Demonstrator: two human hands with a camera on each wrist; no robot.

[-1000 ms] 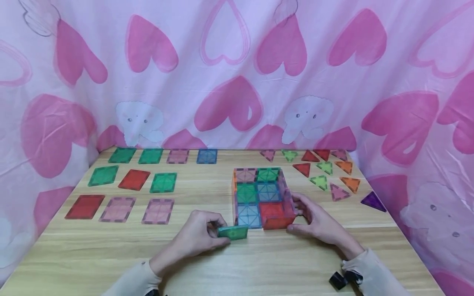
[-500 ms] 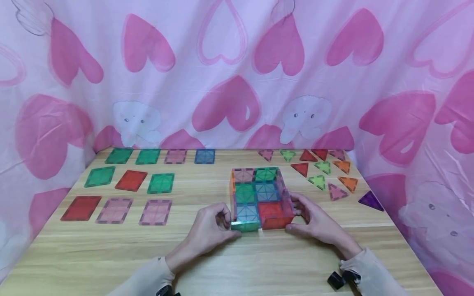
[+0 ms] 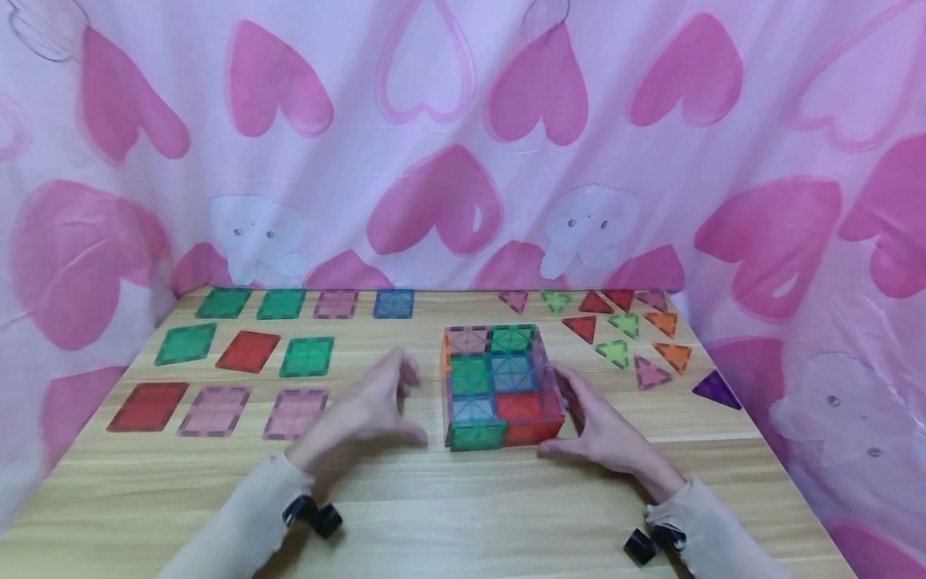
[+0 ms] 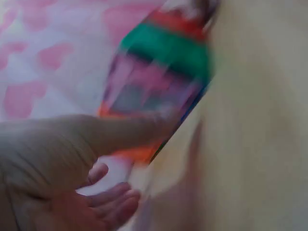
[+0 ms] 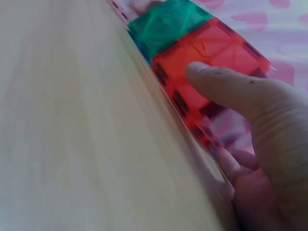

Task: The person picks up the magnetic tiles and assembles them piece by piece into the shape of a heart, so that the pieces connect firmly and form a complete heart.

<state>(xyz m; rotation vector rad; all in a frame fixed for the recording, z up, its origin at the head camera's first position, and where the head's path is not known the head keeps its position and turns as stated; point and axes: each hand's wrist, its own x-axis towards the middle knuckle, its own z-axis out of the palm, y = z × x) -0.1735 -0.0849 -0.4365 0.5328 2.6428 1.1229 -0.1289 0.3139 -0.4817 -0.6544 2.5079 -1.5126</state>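
Note:
An open-topped box of see-through magnetic tiles stands on the wooden table, its floor a mix of pink, green, blue and red squares. Along its front edge a green tile stands upright beside a red tile. My left hand is off the box to its left, thumb and fingers spread apart with nothing between them; the left wrist view is blurred. My right hand holds the box at its front right corner. In the right wrist view its thumb overlaps the red front tile while its fingers reach along the right side.
Loose square tiles in green, red, pink and blue lie in rows at the left, among them a pink tile close to my left forearm. Small triangle tiles lie at the back right, with a purple triangle near the right edge. A heart-patterned curtain surrounds the table.
My left hand brought the green tile rightward to the front left of the box, let it go standing there, and drew back left. My right hand stayed at the box's right corner.

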